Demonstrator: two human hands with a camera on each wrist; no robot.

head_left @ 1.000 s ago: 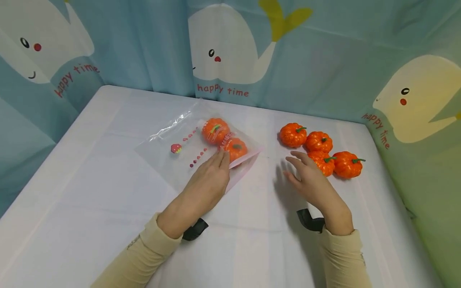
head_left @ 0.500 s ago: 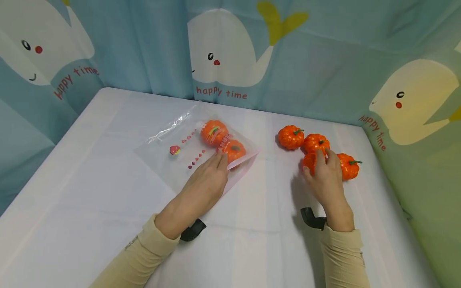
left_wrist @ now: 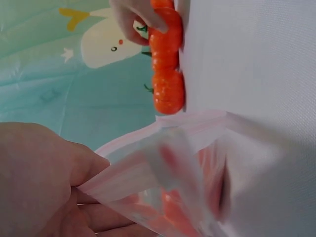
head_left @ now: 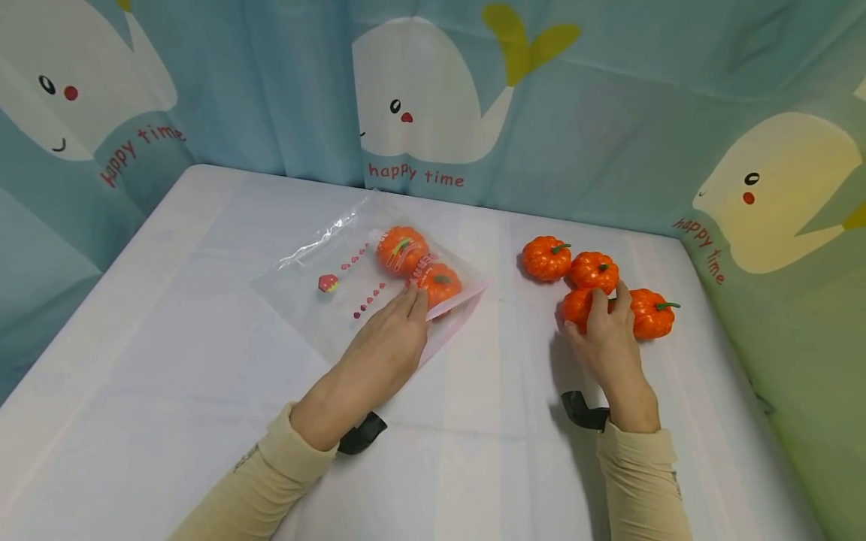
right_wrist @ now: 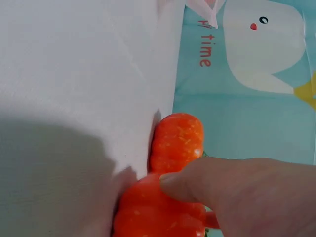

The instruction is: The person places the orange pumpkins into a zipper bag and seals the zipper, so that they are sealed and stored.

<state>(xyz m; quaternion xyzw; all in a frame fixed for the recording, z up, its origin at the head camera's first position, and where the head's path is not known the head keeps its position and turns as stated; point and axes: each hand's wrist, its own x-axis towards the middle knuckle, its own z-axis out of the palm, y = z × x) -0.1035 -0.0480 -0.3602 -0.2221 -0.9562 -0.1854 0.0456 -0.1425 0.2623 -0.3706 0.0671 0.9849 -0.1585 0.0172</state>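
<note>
My left hand (head_left: 389,338) pinches the open edge of a clear plastic bag (head_left: 298,282) with pink print, lifting that edge. Two small orange toy pumpkins lie inside the bag, one pumpkin (head_left: 402,250) behind the other (head_left: 441,284). In the left wrist view the bag's mouth (left_wrist: 197,123) gapes beside the thumb. On the right, my right hand (head_left: 612,338) grips the front-left pumpkin (head_left: 577,308) of a cluster; the thumb presses on its side in the right wrist view, where this pumpkin (right_wrist: 153,210) fills the lower middle. Its top is partly hidden by the fingers.
Three more pumpkins stand close around the held one: one at the back left (head_left: 546,258), one behind (head_left: 594,271) and one to the right (head_left: 652,314). A curtain (head_left: 609,150) with whale prints hangs along the far and side edges of the white table (head_left: 203,421).
My right hand has moved right and forward onto the front-left pumpkin and now grips it, the pumpkin shifting slightly left. My left hand keeps its pinch on the bag's edge.
</note>
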